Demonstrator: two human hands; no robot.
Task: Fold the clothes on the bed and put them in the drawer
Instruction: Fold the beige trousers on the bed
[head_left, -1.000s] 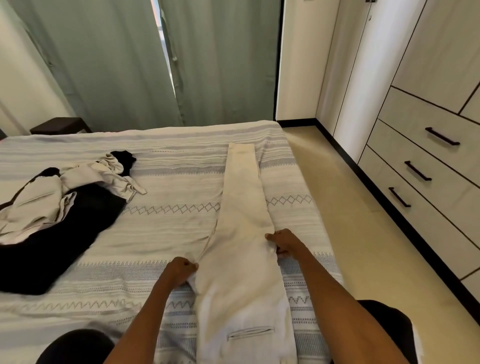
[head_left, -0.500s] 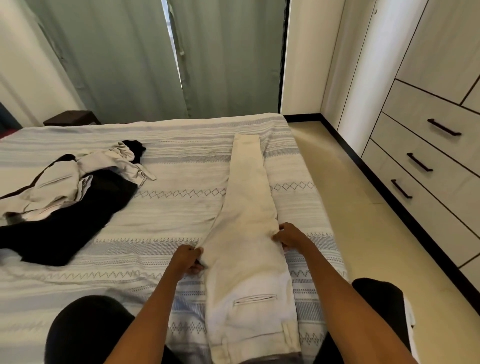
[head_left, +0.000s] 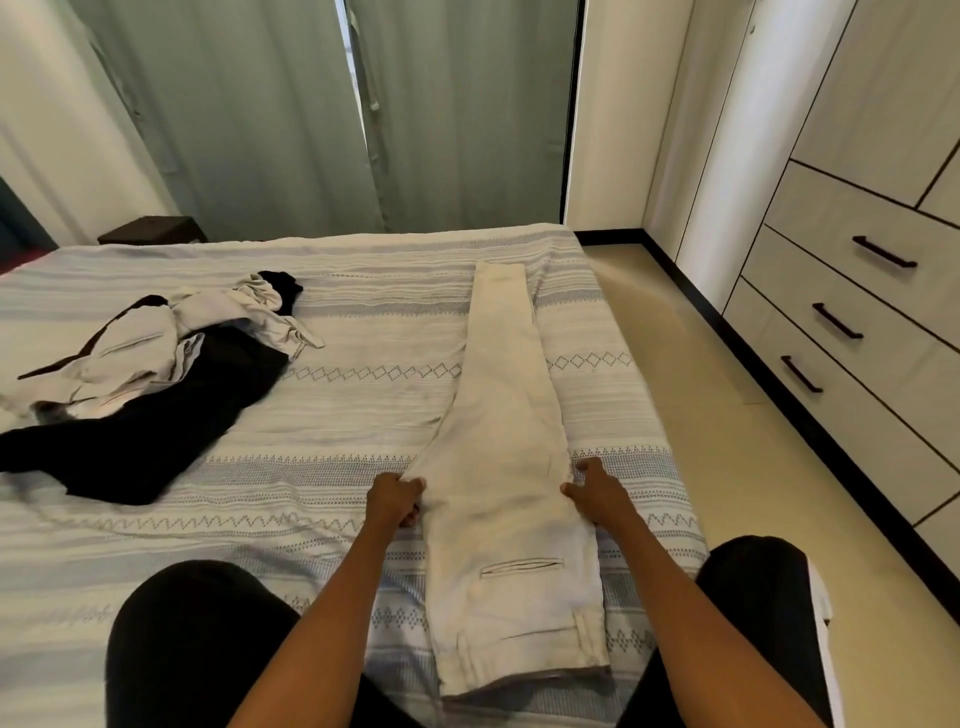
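At frame center on the bed (head_left: 332, 431), your left hand (head_left: 392, 501) grips the cream trousers' (head_left: 506, 467) edge; your right hand (head_left: 595, 491) pinches the opposite edge. No readable labels.

Soft, even daylight enters through the narrow gap between the curtains (head_left: 291, 119), where a thin strip glares white. The bed (head_left: 332, 415) below the curtains is evenly lit with faint shadows. Wide-angle distortion bends the drawers (head_left: 857, 322) to the right of the bed. Focus is slightly soft throughout.
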